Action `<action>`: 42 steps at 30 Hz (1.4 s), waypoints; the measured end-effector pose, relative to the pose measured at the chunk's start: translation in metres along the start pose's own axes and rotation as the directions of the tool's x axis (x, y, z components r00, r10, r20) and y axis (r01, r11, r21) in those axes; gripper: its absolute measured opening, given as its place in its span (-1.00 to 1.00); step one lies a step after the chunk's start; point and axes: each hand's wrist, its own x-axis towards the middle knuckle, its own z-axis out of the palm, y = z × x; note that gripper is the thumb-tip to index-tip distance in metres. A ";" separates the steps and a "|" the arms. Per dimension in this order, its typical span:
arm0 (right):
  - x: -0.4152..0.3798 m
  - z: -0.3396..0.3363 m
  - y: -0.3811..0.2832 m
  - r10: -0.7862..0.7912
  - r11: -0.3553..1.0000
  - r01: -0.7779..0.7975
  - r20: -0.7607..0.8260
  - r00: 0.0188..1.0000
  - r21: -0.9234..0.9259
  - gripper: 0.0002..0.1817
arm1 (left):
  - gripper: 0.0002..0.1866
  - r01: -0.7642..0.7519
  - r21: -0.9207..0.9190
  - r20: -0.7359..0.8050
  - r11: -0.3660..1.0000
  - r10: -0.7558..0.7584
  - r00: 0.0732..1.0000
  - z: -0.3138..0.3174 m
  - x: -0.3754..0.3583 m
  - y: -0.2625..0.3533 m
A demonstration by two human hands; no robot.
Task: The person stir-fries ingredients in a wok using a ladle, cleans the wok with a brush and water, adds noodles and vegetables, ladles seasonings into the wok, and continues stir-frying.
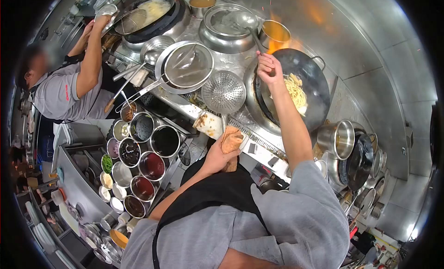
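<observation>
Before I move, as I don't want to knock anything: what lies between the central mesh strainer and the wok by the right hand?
The head view shows a perforated skimmer between the mesh strainer and the wok.

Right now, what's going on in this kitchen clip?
The right hand holds a long-handled ladle, its bowl raised beyond the wok of pale strips. The left hand holds a tan cloth by the perforated strainer. At the left, a co-worker handles a bowl.
</observation>
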 end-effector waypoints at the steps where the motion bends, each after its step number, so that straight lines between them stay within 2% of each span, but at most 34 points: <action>1: -0.026 0.015 0.005 -0.012 1.000 0.011 0.029 0.999 0.022 -0.84 | -0.27 -0.023 -0.014 -0.005 1.000 0.023 1.000 0.005 -0.005 0.003; 2: -0.053 0.030 0.007 -0.021 0.999 0.020 0.068 0.997 0.027 -0.84 | -0.27 -0.046 -0.030 -0.009 0.998 0.046 0.999 0.011 -0.010 0.011; 3: -0.085 0.049 0.012 -0.045 0.997 0.043 0.023 0.999 0.068 -0.85 | -0.27 -0.060 -0.049 -0.011 0.997 0.059 0.998 0.015 -0.017 0.014; 4: -0.117 0.063 0.014 -0.041 0.997 0.039 0.031 0.999 0.062 -0.84 | -0.30 -0.050 0.026 -0.024 0.998 0.050 0.998 0.014 -0.021 0.009; 5: -0.149 0.074 0.015 -0.039 0.998 0.037 0.038 0.998 0.058 -0.83 | -0.32 0.014 -0.018 -0.033 1.000 -0.015 0.999 0.017 -0.026 0.008; 7: -0.211 0.091 0.020 -0.044 0.999 0.044 -0.012 0.999 0.019 -0.82 | -0.35 -0.010 -0.015 -0.070 1.000 0.009 0.997 0.031 -0.033 0.018; 8: -0.240 0.097 0.021 -0.029 0.997 0.025 -0.056 0.998 -0.070 -0.83 | -0.36 0.007 -0.034 -0.075 0.999 -0.010 0.997 0.040 -0.035 0.017; 11: -0.315 0.104 0.025 -0.114 0.964 0.024 -0.329 0.937 -0.267 -0.86 | -0.41 0.041 -0.060 -0.074 0.997 -0.046 0.996 0.065 -0.042 0.013; 13: -0.356 0.099 0.030 -0.200 0.859 -0.091 -0.495 0.846 -0.503 -0.87 | -0.45 0.026 -0.044 -0.056 0.999 -0.028 0.998 0.080 -0.051 0.015; 14: -0.371 0.097 0.033 -0.258 0.782 -0.166 -0.554 0.792 -0.601 -0.88 | -0.46 0.037 -0.048 -0.058 0.998 -0.039 0.998 0.085 -0.056 0.016; 15: -0.383 0.087 0.037 -0.412 0.585 -0.260 -0.558 0.721 -0.768 -0.85 | -0.45 0.057 -0.064 -0.055 0.996 -0.060 0.997 0.089 -0.061 0.016; 16: -0.394 0.077 0.044 -0.520 0.363 -0.374 -0.519 0.678 -0.853 -0.81 | -0.44 0.075 -0.079 -0.053 0.994 -0.079 0.995 0.091 -0.067 0.015; 17: -0.403 0.065 0.051 -0.615 0.122 -0.483 -0.449 0.649 -0.867 -0.78 | -0.42 0.091 -0.094 -0.053 0.991 -0.096 0.994 0.093 -0.071 0.016; 18: -0.411 0.047 0.059 -0.701 -0.013 -0.516 -0.360 0.615 -0.857 -0.74 | -0.42 0.085 -0.090 -0.059 0.992 -0.091 0.994 0.094 -0.075 0.016; 19: -0.416 0.030 0.067 -0.769 -0.148 -0.549 -0.253 0.587 -0.823 -0.70 | -0.43 0.076 -0.087 -0.067 0.993 -0.082 0.994 0.094 -0.078 0.017; 20: -0.412 0.021 0.080 -0.803 -0.168 -0.497 -0.174 0.570 -0.852 -0.68 | -0.43 0.067 -0.086 -0.080 0.994 -0.074 0.994 0.095 -0.081 0.017; 21: -0.404 0.002 0.083 -0.817 -0.310 -0.487 -0.032 0.575 -0.817 -0.67 | -0.43 0.073 -0.105 -0.099 0.992 -0.083 0.992 0.096 -0.085 0.018; 22: -0.400 -0.008 0.081 -0.809 -0.219 -0.415 -0.074 0.584 -0.883 -0.68 | -0.43 0.076 -0.121 -0.122 0.990 -0.091 0.988 0.096 -0.089 0.019; 24: -0.368 0.012 0.088 -0.781 -0.067 -0.291 -0.132 0.610 -0.954 -0.76 | -0.43 0.052 -0.132 -0.191 0.990 -0.077 0.979 0.092 -0.097 0.023; 28: -0.289 0.049 0.061 -0.676 0.039 -0.245 -0.206 0.707 -0.969 -0.84 | -0.49 -0.061 -0.060 -0.381 0.996 0.033 0.924 0.083 -0.124 0.025; 29: -0.262 0.043 0.046 -0.638 0.078 -0.181 -0.188 0.747 -0.980 -0.84 | -0.52 -0.081 -0.024 -0.431 0.996 0.063 0.900 0.079 -0.133 0.025; 30: -0.232 0.040 0.034 -0.611 0.056 -0.161 -0.161 0.775 -0.985 -0.85 | -0.52 -0.045 0.032 -0.455 0.998 0.054 0.889 0.071 -0.142 0.023; 33: -0.126 0.013 -0.008 -0.527 0.064 -0.100 -0.119 0.841 -0.993 -0.91 | -0.54 -0.064 -0.072 -0.596 0.995 0.009 0.803 0.063 -0.165 0.030; 34: -0.093 0.014 -0.013 -0.527 0.061 -0.155 -0.164 0.834 -0.986 -0.93 | -0.56 -0.091 -0.034 -0.647 0.995 0.047 0.761 0.059 -0.173 0.027; 35: -0.065 0.014 -0.015 -0.528 0.056 -0.214 -0.211 0.822 -0.975 -0.95 | -0.56 -0.090 -0.069 -0.687 0.994 0.018 0.727 0.059 -0.181 0.029; 37: -0.009 0.004 -0.021 -0.574 -0.027 -0.259 -0.197 0.795 -0.965 -0.91 | -0.58 -0.096 -0.140 -0.751 0.986 -0.042 0.659 0.063 -0.195 0.044; 38: 0.017 -0.009 -0.029 -0.563 -0.045 -0.258 -0.188 0.805 -0.965 -0.90 | -0.60 -0.131 -0.132 -0.774 0.983 -0.019 0.633 0.064 -0.198 0.048; 40: 0.058 -0.034 -0.041 -0.538 -0.084 -0.256 -0.172 0.825 -0.963 -0.87 | -0.52 -0.130 -0.125 -0.774 0.984 -0.015 0.633 0.060 -0.199 0.051; 41: 0.066 -0.036 -0.046 -0.448 0.191 -0.226 -0.289 0.846 -0.955 -0.89 | -0.48 -0.124 -0.124 -0.774 0.985 -0.017 0.632 0.058 -0.200 0.051; 42: 0.070 -0.038 -0.053 -0.328 0.452 -0.206 -0.377 0.866 -0.868 -0.91 | -0.49 -0.109 -0.136 -0.761 0.985 -0.033 0.648 0.057 -0.197 0.052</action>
